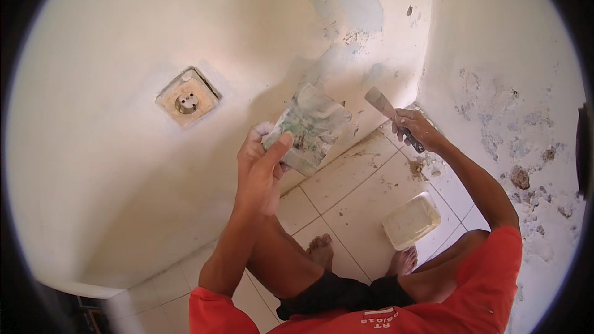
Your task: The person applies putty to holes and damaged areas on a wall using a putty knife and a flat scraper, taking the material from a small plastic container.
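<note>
My left hand point(263, 161) holds up a flat square board point(309, 128) smeared with whitish-green filler, thumb across its near edge. My right hand point(416, 128) grips the dark handle of a putty knife point(382, 104), whose blade tip points up toward the lower part of the cream wall point(124, 167) near the room corner. The board and the knife are a short gap apart. A grey-white patch of filler point(356, 0) runs down the wall above them.
A wall socket point(187, 100) sits in the wall to the left. A white rectangular tub point(411, 219) stands on the tiled floor point(352, 192) by my bare feet. The right wall point(520, 148) is flaking and pitted. Crumbs of debris lie in the corner.
</note>
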A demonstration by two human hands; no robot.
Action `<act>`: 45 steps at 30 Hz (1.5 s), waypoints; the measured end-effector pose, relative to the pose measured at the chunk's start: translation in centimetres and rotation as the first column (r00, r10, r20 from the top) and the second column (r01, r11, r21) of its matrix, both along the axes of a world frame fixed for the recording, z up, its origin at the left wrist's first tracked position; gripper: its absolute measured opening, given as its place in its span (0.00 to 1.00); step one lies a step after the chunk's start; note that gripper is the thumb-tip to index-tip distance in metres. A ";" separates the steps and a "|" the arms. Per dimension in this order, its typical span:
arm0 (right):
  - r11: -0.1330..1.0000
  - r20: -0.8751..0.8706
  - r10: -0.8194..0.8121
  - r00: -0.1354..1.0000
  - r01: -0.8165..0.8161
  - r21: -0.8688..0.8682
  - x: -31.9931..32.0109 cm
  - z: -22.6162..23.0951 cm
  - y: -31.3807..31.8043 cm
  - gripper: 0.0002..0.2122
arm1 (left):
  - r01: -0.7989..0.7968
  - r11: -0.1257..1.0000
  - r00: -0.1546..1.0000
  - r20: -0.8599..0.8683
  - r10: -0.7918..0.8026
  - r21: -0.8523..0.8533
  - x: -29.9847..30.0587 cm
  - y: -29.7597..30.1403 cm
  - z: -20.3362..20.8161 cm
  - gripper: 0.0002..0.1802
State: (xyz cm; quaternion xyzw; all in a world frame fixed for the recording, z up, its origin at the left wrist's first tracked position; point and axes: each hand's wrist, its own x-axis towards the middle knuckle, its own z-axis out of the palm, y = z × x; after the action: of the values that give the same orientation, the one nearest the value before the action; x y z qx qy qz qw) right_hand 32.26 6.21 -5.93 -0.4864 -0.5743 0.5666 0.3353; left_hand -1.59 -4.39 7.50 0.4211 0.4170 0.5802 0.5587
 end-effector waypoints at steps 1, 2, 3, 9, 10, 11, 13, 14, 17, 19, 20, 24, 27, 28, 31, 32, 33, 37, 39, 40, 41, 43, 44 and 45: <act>0.999 -0.061 -0.013 0.998 0.015 0.039 0.1 0.5 -0.2 0.15 | 0.055 0.998 0.998 0.036 -0.054 -0.041 0.6 0.7 0.1 0.13; 0.999 -0.063 -0.010 0.998 0.013 0.038 0.0 1.8 -0.4 0.15 | 0.053 0.998 0.998 0.034 -0.051 -0.042 1.1 1.3 0.0 0.13; 0.993 -0.013 0.009 1.000 -0.008 0.114 -0.4 3.7 -0.9 0.16 | 0.068 0.995 0.995 0.072 -0.062 -0.074 1.5 1.7 -0.1 0.14; 0.745 0.134 0.093 0.987 -0.158 0.648 -1.7 8.8 -4.0 0.20 | 0.230 0.949 0.931 0.333 -0.150 -0.216 4.2 4.4 -3.8 0.19; 0.686 0.290 0.107 0.951 -0.282 0.671 -1.9 9.0 -4.3 0.24 | 0.295 0.927 0.903 0.386 -0.191 -0.232 4.6 4.5 -4.1 0.18; 0.633 0.304 0.082 0.949 -0.285 0.719 -2.2 8.6 -4.5 0.28 | 0.295 0.924 0.898 0.401 -0.182 -0.242 5.0 4.4 -4.4 0.18; 0.564 0.367 0.028 0.930 -0.318 0.762 -1.7 7.5 -4.2 0.28 | 0.226 0.966 0.931 0.319 -0.177 -0.125 5.5 4.0 -5.0 0.18; 0.477 0.407 -0.039 0.913 -0.341 0.810 -1.4 6.9 -4.0 0.28 | 0.216 0.967 0.930 0.330 -0.162 -0.132 5.6 3.9 -5.1 0.18; 0.456 0.404 -0.121 0.907 -0.311 0.834 0.1 5.6 -3.3 0.27 | 0.214 0.974 0.908 0.381 -0.172 -0.070 5.4 3.4 -5.1 0.17; 0.453 0.518 -0.193 0.833 -0.393 0.800 1.2 5.2 -3.1 0.26 | 0.117 0.989 0.957 0.275 -0.090 -0.085 5.0 3.5 -4.7 0.17; 0.459 0.616 -0.281 0.736 -0.461 0.760 1.7 5.3 -3.2 0.26 | 0.114 0.990 0.957 0.278 -0.089 -0.077 5.0 3.5 -4.4 0.17; 0.733 0.470 -0.152 0.869 -0.220 0.644 1.8 5.0 -4.1 0.18 | 0.049 0.998 0.976 0.211 -0.055 0.031 4.2 3.4 -4.6 0.16; 0.975 0.122 -0.115 0.986 0.088 0.205 1.0 7.7 -5.4 0.13 | -0.008 0.995 0.995 0.101 -0.003 0.103 4.0 3.3 -5.0 0.15; 0.984 0.013 -0.042 0.999 0.039 0.175 0.8 8.2 -5.7 0.12 | -0.038 0.988 0.999 0.034 0.033 0.147 4.1 3.3 -5.0 0.15; 0.995 -0.106 0.048 0.993 -0.039 0.088 -0.4 9.6 -6.3 0.12 | -0.120 0.979 0.992 -0.020 0.125 0.165 4.3 3.8 -5.5 0.14; 0.998 -0.109 0.066 0.992 -0.065 0.017 -0.8 9.9 -6.5 0.11 | -0.113 0.980 0.993 -0.023 0.119 0.165 4.5 3.8 -5.5 0.14; 0.996 -0.051 0.085 0.995 -0.085 0.005 -1.2 9.9 -6.5 0.10 | -0.107 0.980 0.994 -0.015 0.111 0.168 4.6 3.8 -5.5 0.14; 0.993 0.026 0.113 0.993 -0.114 0.026 -2.9 9.2 -6.5 0.10 | -0.074 0.982 0.997 0.003 0.075 0.174 5.7 3.3 -6.0 0.15; 0.994 0.020 0.108 0.994 -0.108 0.021 -3.2 8.7 -6.3 0.11 | -0.085 0.972 0.994 -0.043 0.096 0.219 5.7 3.2 -6.8 0.14; 0.994 0.016 0.105 0.994 -0.105 0.013 -3.4 8.6 -6.2 0.11 | -0.096 0.960 0.989 -0.085 0.122 0.262 5.7 3.1 -7.1 0.13; 0.994 0.016 0.105 0.994 -0.105 0.014 -3.5 8.4 -6.2 0.11 | -0.096 0.960 0.989 -0.086 0.122 0.263 5.8 3.1 -7.5 0.13; 0.994 -0.021 0.103 0.995 -0.103 -0.020 -3.8 8.2 -6.1 0.11 | -0.093 0.917 0.964 -0.197 0.181 0.387 5.8 3.0 -8.0 0.13; 0.994 -0.027 0.104 0.994 -0.104 -0.019 -3.8 8.1 -6.0 0.11 | -0.091 0.917 0.962 -0.204 0.182 0.388 5.7 2.9 -8.0 0.13; 0.993 -0.047 0.116 0.992 -0.117 -0.019 -3.7 8.0 -5.9 0.11 | -0.065 0.883 0.926 -0.301 0.226 0.464 5.7 2.9 -8.0 0.12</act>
State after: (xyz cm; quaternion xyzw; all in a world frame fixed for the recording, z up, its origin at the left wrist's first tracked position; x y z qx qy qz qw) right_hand 28.60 0.34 2.06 -0.4423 -0.5879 0.6025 0.3095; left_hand 4.08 -1.53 -0.50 0.6002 0.3955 0.6177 0.3190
